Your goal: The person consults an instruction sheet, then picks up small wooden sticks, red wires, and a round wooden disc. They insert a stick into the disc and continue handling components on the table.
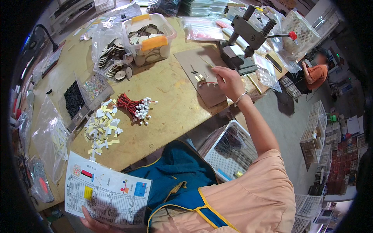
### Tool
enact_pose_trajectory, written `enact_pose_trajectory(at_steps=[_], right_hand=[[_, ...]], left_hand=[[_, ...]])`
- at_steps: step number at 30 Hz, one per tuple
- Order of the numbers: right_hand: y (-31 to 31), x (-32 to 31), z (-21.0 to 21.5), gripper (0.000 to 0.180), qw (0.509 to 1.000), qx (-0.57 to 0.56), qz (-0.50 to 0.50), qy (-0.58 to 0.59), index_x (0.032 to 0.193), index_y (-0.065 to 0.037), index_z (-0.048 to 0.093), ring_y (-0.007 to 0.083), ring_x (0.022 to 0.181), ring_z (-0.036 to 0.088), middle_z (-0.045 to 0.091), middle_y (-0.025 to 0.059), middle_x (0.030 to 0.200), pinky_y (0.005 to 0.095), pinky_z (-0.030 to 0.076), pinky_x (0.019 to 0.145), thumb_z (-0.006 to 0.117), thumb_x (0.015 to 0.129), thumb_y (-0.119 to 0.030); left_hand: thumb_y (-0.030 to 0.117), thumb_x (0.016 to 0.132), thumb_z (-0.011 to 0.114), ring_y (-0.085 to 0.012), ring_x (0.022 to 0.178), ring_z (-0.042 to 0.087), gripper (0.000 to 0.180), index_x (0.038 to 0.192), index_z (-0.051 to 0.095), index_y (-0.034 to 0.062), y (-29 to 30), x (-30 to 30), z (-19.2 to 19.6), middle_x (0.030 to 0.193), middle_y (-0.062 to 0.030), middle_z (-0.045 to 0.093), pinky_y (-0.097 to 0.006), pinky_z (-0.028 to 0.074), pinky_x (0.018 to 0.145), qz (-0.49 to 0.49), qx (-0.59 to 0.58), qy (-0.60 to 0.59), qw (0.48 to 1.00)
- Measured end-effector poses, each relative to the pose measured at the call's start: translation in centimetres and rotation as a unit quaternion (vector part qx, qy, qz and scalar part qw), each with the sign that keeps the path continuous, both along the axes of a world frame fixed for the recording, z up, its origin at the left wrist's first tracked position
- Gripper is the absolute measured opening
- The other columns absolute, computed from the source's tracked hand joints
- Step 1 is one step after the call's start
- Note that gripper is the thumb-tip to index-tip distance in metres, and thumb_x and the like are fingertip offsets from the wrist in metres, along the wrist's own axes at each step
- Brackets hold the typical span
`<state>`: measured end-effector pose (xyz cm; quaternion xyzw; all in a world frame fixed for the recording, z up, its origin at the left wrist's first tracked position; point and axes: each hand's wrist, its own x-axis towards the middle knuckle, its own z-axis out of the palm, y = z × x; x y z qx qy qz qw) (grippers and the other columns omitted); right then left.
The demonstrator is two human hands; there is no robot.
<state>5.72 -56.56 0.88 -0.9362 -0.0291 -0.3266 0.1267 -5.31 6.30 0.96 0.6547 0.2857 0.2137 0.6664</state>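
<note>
Left hand (pixel 93 223): at the near left, thumb over the near edge of a printed sheet (pixel 110 194), gripping it; the other fingers are partly hidden. The sheet, with a table and coloured pictures, overlaps the near edge of the worktable (pixel 167 93).

Right hand (pixel 231 82): above a brown board (pixel 210 98) at the right of the table, fingers bent, thumb and index tips close together. A thin pale strip (pixel 208 61) shows at the fingertips; cannot tell whether they are clamped on it. Small metal pieces (pixel 199 77) lie on the board, just left of this hand. A black press (pixel 248 35) with a red-knobbed lever stands beyond it.

Middle left of table: a bundle of red and black wires (pixel 130 103) with white connectors, beside a loose scatter of yellow and white tags (pixel 103 126). Left of these, a heap of small black parts (pixel 74 99). Farther off, a clear tub (pixel 126 29) of round discs (pixel 149 33).

Near right, below table level: a white basket (pixel 211 155). Far right: a seated person (pixel 316 75).
</note>
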Motion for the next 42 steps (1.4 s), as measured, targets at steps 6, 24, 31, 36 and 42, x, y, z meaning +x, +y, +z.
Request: enact_pose_trajectory(at_steps=[6, 24, 31, 36, 42], right_hand=[[1.7, 0.5, -0.3, 0.021, 0.997, -0.051, -0.031, 0.040, 0.103, -0.010, 0.073, 0.0273, 0.094, 0.067, 0.072, 0.0071, 0.105, 0.0407, 0.050, 0.083, 0.060, 0.087, -0.011], [-1.2, 5.6, 0.6, 0.018, 0.805, 0.590, 0.029, 0.049, 0.081, -0.002, 0.068, 0.0083, 0.062, 0.056, 0.067, 0.0042, 0.073, 0.0225, 0.043, 0.057, 0.067, 0.093, -0.016], [-3.3, 7.2, 1.3, 0.024, 0.777, 0.620, -0.012, 0.112, 0.077, -0.006, 0.063, 0.0093, 0.057, 0.050, 0.060, 0.0019, 0.068, 0.0248, 0.038, 0.053, 0.068, 0.093, -0.024], [-3.3, 3.8, 1.4, 0.023, 0.796, 0.584, 0.018, 0.156, 0.078, -0.007, 0.064, 0.0086, 0.059, 0.051, 0.061, 0.0010, 0.070, 0.0238, 0.038, 0.054, 0.067, 0.094, -0.023], [-2.3, -1.9, 0.2, 0.015, 0.775, 0.596, 0.039, 0.206, 0.086, -0.008, 0.066, 0.0059, 0.067, 0.055, 0.064, 0.0001, 0.076, 0.0202, 0.041, 0.059, 0.064, 0.097, -0.019]], left_hand=[[0.039, 0.091, 0.062, -0.0336, 0.119, 0.054, 0.073, 0.143, 0.039, -0.0067, 0.2, -0.2, -0.2, 0.140, -0.0281, 0.045, -0.052, 0.048, 0.098, -0.011, 0.008, -0.022, 1.000], [0.042, 0.089, 0.064, -0.0322, 0.114, 0.057, 0.075, 0.138, 0.043, -0.0101, 1.1, -0.5, -0.4, 0.130, -0.0261, 0.052, -0.050, 0.049, 0.092, -0.039, -0.013, -0.018, 0.999], [0.043, 0.089, 0.063, -0.0331, 0.117, 0.056, 0.076, 0.142, 0.041, -0.0069, 1.5, 0.0, -0.9, 0.134, -0.0259, 0.050, -0.049, 0.050, 0.090, 0.026, 0.012, 0.003, 1.000], [0.046, 0.090, 0.060, -0.0330, 0.116, 0.057, 0.076, 0.141, 0.040, -0.0075, 2.3, -0.6, -1.7, 0.134, -0.0277, 0.049, -0.049, 0.051, 0.089, -0.012, 0.015, -0.002, 1.000], [0.047, 0.092, 0.056, -0.0319, 0.114, 0.057, 0.078, 0.141, 0.037, -0.0113, 1.4, -0.3, -0.7, 0.133, -0.0284, 0.049, -0.049, 0.050, 0.089, -0.051, 0.019, 0.015, 0.998]])
